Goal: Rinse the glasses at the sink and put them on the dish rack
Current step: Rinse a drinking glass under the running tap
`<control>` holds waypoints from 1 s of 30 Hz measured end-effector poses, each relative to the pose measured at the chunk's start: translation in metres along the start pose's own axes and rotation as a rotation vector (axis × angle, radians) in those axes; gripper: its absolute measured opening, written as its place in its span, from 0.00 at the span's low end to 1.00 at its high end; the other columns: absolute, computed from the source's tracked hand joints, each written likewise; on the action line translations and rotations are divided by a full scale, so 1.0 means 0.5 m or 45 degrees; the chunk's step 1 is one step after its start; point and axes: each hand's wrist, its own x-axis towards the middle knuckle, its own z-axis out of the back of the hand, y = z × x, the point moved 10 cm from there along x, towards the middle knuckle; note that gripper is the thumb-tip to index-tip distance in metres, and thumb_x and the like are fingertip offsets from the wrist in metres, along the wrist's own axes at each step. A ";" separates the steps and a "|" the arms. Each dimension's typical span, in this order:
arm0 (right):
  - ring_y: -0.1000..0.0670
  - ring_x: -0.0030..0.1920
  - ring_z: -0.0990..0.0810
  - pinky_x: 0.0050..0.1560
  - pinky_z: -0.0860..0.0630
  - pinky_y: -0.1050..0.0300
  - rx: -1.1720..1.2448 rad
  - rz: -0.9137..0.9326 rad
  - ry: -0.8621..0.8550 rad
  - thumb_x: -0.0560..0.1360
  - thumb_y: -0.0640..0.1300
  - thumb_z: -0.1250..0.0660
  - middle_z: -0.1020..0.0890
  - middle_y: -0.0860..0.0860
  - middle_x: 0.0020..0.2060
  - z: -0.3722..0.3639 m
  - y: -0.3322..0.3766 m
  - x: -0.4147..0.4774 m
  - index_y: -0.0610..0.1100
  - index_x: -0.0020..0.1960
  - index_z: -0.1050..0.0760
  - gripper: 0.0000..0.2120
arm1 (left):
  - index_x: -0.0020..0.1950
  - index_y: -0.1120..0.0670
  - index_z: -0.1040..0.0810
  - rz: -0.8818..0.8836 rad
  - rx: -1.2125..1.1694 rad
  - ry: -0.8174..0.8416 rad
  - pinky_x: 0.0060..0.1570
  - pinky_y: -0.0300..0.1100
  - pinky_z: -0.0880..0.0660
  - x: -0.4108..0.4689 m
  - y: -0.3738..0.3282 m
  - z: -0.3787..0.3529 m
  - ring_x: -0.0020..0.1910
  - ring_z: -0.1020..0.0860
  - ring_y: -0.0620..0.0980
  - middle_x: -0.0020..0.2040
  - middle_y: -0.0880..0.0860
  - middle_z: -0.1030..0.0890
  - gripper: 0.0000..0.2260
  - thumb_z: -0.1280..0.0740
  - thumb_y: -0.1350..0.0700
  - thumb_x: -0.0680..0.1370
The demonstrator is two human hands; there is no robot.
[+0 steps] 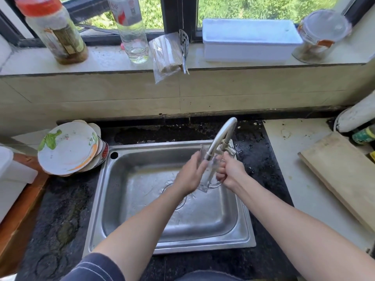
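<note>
A clear glass mug point(208, 175) with a handle is held upright under the curved metal faucet point(221, 136), over the steel sink point(113, 199). My left hand point(190, 175) presses against the mug's left side. My right hand point(231, 171) is closed around the handle on the mug's right side. The faucet spout reaches down to the mug's mouth. I cannot tell whether water is running. No dish rack is visible.
A stack of patterned plates point(67, 149) leans at the sink's back left. A wooden board point(341, 175) lies on the right counter. On the windowsill stand bottles point(132, 27), a jar point(320, 35), a white box point(249, 41) and a bag of sticks point(168, 55).
</note>
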 end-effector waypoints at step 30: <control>0.50 0.28 0.36 0.29 0.41 0.58 -1.070 0.548 0.259 0.78 0.38 0.37 0.32 0.51 0.25 -0.071 0.112 -0.034 0.44 0.30 0.31 0.18 | 0.41 0.56 0.23 0.281 -0.410 0.246 0.41 0.42 0.28 0.000 0.023 0.049 0.41 0.19 0.51 0.40 0.56 0.16 0.09 0.38 0.59 0.81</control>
